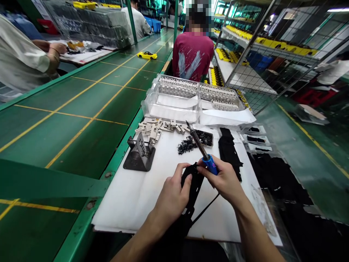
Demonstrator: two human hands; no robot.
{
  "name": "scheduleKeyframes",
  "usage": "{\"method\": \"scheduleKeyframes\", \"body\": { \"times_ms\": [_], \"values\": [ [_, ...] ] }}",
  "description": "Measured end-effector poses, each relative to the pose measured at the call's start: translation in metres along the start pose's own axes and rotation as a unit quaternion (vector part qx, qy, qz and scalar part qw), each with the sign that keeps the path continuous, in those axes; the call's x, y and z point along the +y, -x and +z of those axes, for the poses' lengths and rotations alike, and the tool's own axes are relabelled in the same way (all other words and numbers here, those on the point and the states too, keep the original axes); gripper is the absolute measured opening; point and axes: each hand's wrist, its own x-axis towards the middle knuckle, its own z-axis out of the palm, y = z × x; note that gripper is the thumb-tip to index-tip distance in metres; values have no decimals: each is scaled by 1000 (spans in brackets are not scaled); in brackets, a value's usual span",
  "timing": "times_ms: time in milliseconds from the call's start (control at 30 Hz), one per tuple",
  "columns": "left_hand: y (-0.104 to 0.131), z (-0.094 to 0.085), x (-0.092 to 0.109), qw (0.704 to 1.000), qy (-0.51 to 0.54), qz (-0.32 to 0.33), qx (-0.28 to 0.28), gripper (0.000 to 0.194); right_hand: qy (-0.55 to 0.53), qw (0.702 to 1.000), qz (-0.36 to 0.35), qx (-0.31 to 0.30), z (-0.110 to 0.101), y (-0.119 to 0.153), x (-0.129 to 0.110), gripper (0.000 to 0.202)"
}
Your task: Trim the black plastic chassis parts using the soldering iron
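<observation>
My left hand (176,191) grips a flat black part (194,187) between thumb and fingers, above the white work surface (122,203). My right hand (222,176) is wrapped round the blue handle of a soldering iron (209,163), whose metal tip points up and away to the left. The thumb and index fingertips of that hand meet at the far end of the black part; anything tiny between them is too small to make out. Beyond my hands lie small black pieces (187,145), partly in a tray, and light grey plastic pieces (155,127).
A metal stand (140,154) is at the left. Clear trays (174,109) stand at the back. More black parts (229,149) lie at the right. A green conveyor (89,98) carries a yellow toy car (147,55). Other people sit nearby.
</observation>
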Motion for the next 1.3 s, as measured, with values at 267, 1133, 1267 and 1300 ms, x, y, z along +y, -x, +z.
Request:
{"method": "scheduleKeyframes", "body": {
  "times_ms": [267,1133,1267,1300],
  "values": [
    [4,1,-4,999,41,4,9,32,5,997,61,35,-1,-2,1,27],
    [-5,6,-3,995,-92,9,-29,39,-199,968,143,-61,-14,13,6,34],
    [-9,5,-9,999,-8,-16,-51,43,-182,975,118,-56,-10,16,2,30],
    [-12,4,-12,998,34,-29,-47,43,-172,979,104,-43,-8,17,5,29]
  ]
}}
